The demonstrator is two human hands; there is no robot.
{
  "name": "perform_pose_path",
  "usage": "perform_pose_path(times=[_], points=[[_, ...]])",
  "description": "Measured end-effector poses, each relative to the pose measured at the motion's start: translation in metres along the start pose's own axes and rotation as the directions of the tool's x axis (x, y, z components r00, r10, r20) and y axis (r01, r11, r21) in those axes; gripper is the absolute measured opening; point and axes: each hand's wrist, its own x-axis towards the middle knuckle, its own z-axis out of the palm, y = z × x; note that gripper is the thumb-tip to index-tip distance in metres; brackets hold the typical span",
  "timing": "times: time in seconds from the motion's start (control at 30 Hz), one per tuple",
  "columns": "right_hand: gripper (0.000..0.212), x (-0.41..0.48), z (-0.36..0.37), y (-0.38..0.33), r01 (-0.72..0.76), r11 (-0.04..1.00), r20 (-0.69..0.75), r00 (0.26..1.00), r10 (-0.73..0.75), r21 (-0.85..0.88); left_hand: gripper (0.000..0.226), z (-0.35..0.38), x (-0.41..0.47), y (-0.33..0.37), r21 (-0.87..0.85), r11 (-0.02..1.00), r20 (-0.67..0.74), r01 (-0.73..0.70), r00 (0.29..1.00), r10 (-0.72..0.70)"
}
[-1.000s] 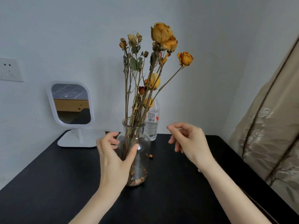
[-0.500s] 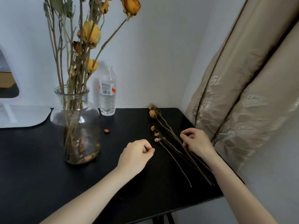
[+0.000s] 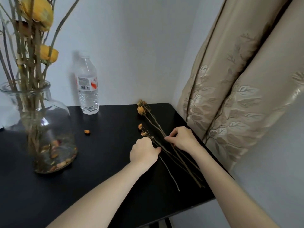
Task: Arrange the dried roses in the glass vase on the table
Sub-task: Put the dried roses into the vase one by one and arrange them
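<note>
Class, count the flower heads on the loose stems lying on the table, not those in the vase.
4. Two heads lie together at the far end of the stems; two smaller ones lie just beyond the left hand, which may hide more.

A black counter [image 3: 107, 170] is shown. A glass vase [image 3: 54, 116] is stood toward its left side, and a water bottle [image 3: 88, 96] at the back edge, with a loose petal [image 3: 87, 132] lying before the bottle. Dried roses [image 3: 141, 110] are laid flat along the right edge, heads toward the back right corner.
</note>
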Motion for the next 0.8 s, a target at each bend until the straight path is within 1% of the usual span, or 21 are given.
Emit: perform_pose_path(times=[0.13, 0.23, 0.33, 0.4, 0.53, 0.63, 0.8], points=[[0.013, 0.003, 0.003, -0.001, -0.036, 0.999, -0.003, 0.999, 0.036, -0.027, 0.015, -0.001, 0.002, 0.001, 0.057, 0.998, 0.014, 0.026, 1.000, -0.026], [0.012, 0.003, 0.003, -0.002, -0.050, 0.998, -0.006, 0.999, 0.050, -0.029, 0.022, -0.004, 0.004, 0.001, 0.066, 0.996, 0.032, 0.055, 0.998, -0.057], [0.012, 0.003, 0.003, -0.003, -0.046, 0.999, -0.021, 0.999, 0.046, -0.020, 0.017, -0.007, 0.004, 0.001, 0.060, 0.996, 0.038, 0.073, 0.996, -0.075], [0.015, 0.002, 0.002, -0.003, -0.042, 0.999, -0.037, 0.998, 0.041, -0.015, 0.017, -0.009, 0.003, 0.000, 0.057, 0.995, 0.036, 0.078, 0.996, -0.080], [0.026, 0.000, -0.001, -0.006, -0.009, 1.000, -0.090, 0.996, 0.009, -0.004, 0.026, -0.013, 0.003, 0.000, 0.106, 0.989, 0.027, 0.106, 0.994, -0.110], [0.027, -0.003, -0.004, -0.010, 0.005, 1.000, -0.117, 0.993, -0.004, 0.013, 0.029, -0.019, 0.003, -0.002, 0.116, 0.986, 0.021, 0.123, 0.992, -0.126], [0.026, -0.006, -0.007, -0.015, 0.040, 0.995, -0.161, 0.987, -0.026, 0.087, 0.030, -0.033, 0.001, -0.010, 0.064, 0.991, 0.031, 0.119, 0.992, -0.121]])
